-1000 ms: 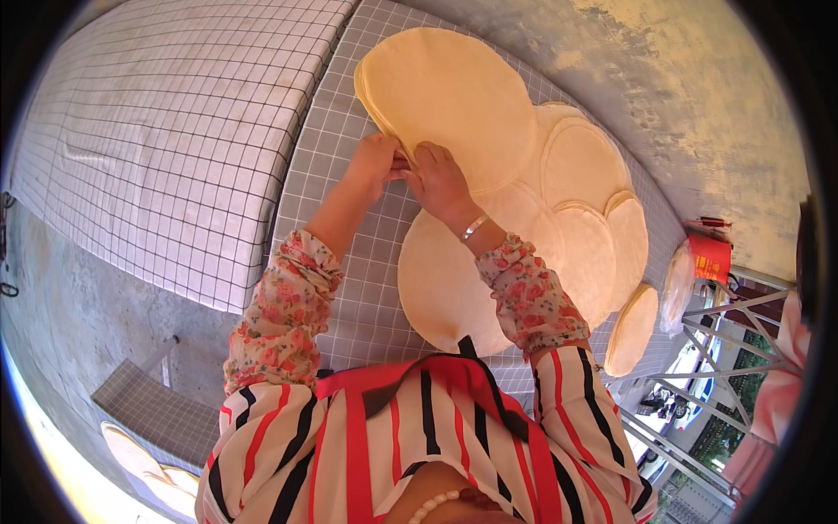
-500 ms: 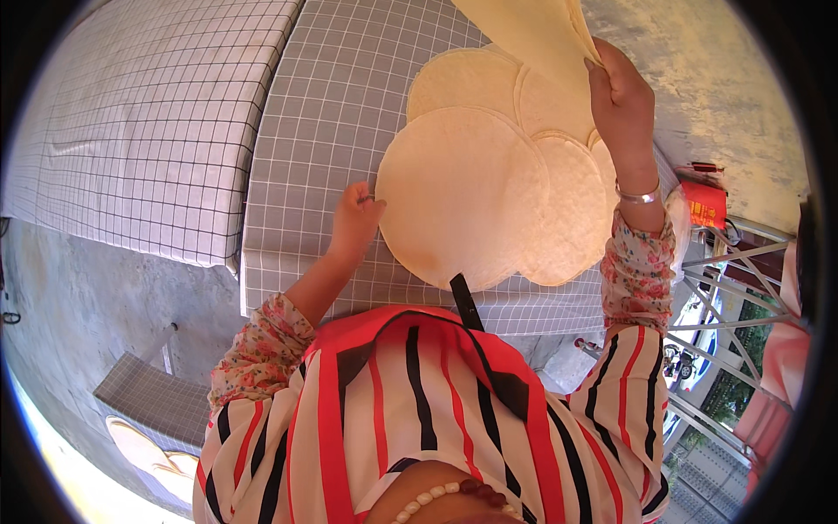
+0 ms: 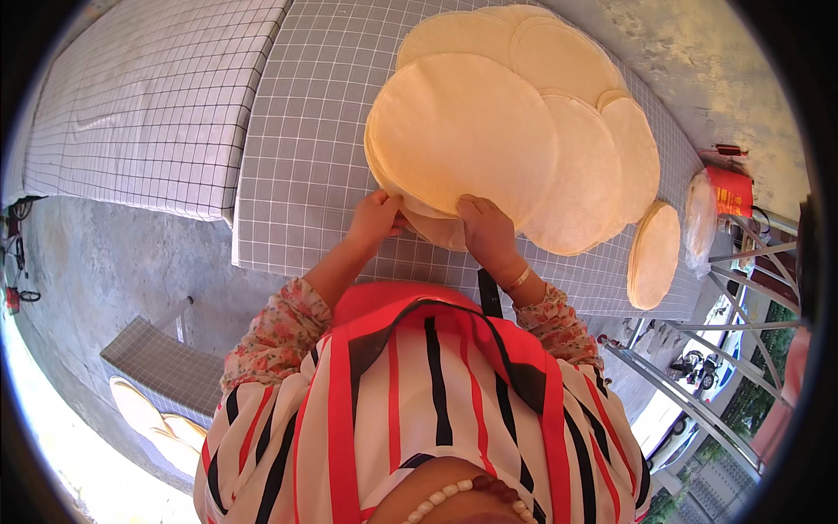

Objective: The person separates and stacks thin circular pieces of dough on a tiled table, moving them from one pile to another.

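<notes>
The grey-checked table (image 3: 305, 131) fills the middle of the view, and right alongside it on the left runs the white-checked table (image 3: 148, 122). At the near edge stands the person, striped shirt (image 3: 415, 384) under a red apron (image 3: 375, 306). Across the far and right part of the grey cloth lie the round cream sheets (image 3: 580, 175), overlapping one another, and on top of them at the near left sits the front stack (image 3: 463, 131), the biggest disc here, several edges showing along its left rim. Another sheet peeks out beneath its near edge, between the hands.

Over to the right, a narrow stack (image 3: 655, 258) lies apart, near the table's end. And now the hands! The left hand (image 3: 375, 218) pinches the front stack at its near-left rim; the right hand (image 3: 491, 236) grips the same near edge farther right, fingers bent over the top. Beyond the narrow stack, a clear plastic bag (image 3: 698, 218) rests just beside a red packet (image 3: 731, 192). Smallest of all, a bracelet (image 3: 521, 279) circles the right wrist.
</notes>
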`<state>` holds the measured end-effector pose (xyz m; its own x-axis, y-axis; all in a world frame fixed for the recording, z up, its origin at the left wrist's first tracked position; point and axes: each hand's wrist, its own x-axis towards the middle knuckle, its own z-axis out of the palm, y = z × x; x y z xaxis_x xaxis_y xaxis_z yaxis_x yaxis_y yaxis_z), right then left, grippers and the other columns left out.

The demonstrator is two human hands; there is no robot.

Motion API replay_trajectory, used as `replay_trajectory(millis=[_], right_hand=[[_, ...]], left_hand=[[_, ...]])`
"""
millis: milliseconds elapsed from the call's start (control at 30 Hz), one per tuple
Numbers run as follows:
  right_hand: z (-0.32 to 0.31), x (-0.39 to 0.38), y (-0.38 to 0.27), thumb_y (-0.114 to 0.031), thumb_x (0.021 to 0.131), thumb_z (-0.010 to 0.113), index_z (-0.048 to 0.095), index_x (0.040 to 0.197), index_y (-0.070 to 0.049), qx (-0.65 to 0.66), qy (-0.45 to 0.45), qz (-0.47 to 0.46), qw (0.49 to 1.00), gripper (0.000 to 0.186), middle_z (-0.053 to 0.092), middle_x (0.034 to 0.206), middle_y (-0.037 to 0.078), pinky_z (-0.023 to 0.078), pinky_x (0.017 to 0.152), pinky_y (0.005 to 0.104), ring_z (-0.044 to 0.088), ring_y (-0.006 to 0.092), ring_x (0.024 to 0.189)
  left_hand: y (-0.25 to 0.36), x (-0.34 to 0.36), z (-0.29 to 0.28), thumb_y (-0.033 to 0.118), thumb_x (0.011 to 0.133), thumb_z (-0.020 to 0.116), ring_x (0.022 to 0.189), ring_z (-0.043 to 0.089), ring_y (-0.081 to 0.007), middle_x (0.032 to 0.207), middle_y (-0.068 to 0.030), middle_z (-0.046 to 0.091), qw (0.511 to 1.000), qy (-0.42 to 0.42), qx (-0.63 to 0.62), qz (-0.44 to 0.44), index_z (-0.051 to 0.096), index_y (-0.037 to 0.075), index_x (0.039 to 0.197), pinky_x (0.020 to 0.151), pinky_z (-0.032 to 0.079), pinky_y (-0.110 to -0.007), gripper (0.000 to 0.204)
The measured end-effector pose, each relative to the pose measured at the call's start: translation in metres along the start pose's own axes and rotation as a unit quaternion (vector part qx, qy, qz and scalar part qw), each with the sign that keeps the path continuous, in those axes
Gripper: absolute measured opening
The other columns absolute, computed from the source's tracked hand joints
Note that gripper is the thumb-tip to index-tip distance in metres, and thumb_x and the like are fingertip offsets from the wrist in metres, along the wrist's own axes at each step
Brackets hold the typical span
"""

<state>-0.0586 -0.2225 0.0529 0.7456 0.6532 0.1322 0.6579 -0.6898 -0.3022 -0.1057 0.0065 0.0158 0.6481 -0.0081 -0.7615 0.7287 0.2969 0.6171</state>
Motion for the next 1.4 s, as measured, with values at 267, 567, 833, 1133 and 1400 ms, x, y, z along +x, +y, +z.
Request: replay_trajectory(millis=[267, 567, 833, 1133, 1400], right_hand=[[0.005, -0.020, -0.016, -0.016, 0.083, 0.067, 0.061, 0.099, -0.004, 0.106, 0.079, 0.000, 0.991, 0.021, 0.066, 0.102, 0.013, 0.054, 0.078, 0.0441, 0.064, 0.0358, 0.090], [-0.189, 0.089, 0.041, -0.012, 0.091, 0.063, 0.061, 0.097, -0.002, 0.036, 0.105, 0.066, 0.992, 0.012, 0.063, 0.083, 0.017, 0.047, 0.060, 0.0375, 0.061, 0.0326, 0.067], [-0.122, 0.047, -0.004, -0.004, 0.083, 0.061, 0.061, 0.099, -0.004, -0.057, 0.104, -0.059, 0.991, 0.016, 0.067, 0.104, 0.011, 0.055, 0.071, 0.0388, 0.066, 0.0318, 0.089], [-0.007, -0.018, -0.010, -0.010, 0.083, 0.061, 0.057, 0.099, -0.003, 0.016, -0.008, 0.008, 1.000, 0.017, 0.064, 0.110, 0.011, 0.055, 0.079, 0.0404, 0.063, 0.0326, 0.100], [-0.028, -0.007, -0.001, -0.017, 0.087, 0.065, 0.056, 0.092, -0.001, 0.149, -0.004, 0.124, 0.981, 0.020, 0.062, 0.092, 0.017, 0.051, 0.071, 0.0408, 0.061, 0.0360, 0.083]], left_hand=[[0.011, -0.023, 0.045, 0.021, 0.101, 0.045, 0.096, 0.067, -0.0240, 0.110, -0.0141, 0.065, 0.964, -0.058, -0.256, 0.038, 0.054, 0.001, 0.121, 0.085, 0.058, -0.036, 0.030], [-0.035, -0.015, 0.014, 0.018, 0.091, 0.062, 0.098, 0.059, -0.0188, 0.107, -0.0098, 0.058, 0.976, 0.156, -0.114, 0.096, 0.044, -0.006, 0.136, 0.086, 0.052, -0.035, 0.054], [-0.018, -0.009, 0.020, 0.011, 0.092, 0.060, 0.084, 0.063, -0.0164, 0.103, -0.0095, 0.062, 0.979, 0.126, -0.132, 0.095, 0.051, -0.005, 0.125, 0.075, 0.056, -0.030, 0.038], [0.006, -0.011, 0.042, 0.017, 0.096, 0.050, 0.090, 0.069, -0.0196, 0.100, -0.0105, 0.069, 0.987, -0.057, -0.145, 0.029, 0.061, 0.001, 0.107, 0.081, 0.058, -0.034, 0.022], [0.032, -0.015, 0.066, 0.019, 0.095, 0.056, 0.098, 0.066, -0.0206, 0.106, -0.0107, 0.066, 0.973, -0.144, -0.175, 0.046, 0.057, 0.001, 0.111, 0.088, 0.055, -0.035, 0.024]])
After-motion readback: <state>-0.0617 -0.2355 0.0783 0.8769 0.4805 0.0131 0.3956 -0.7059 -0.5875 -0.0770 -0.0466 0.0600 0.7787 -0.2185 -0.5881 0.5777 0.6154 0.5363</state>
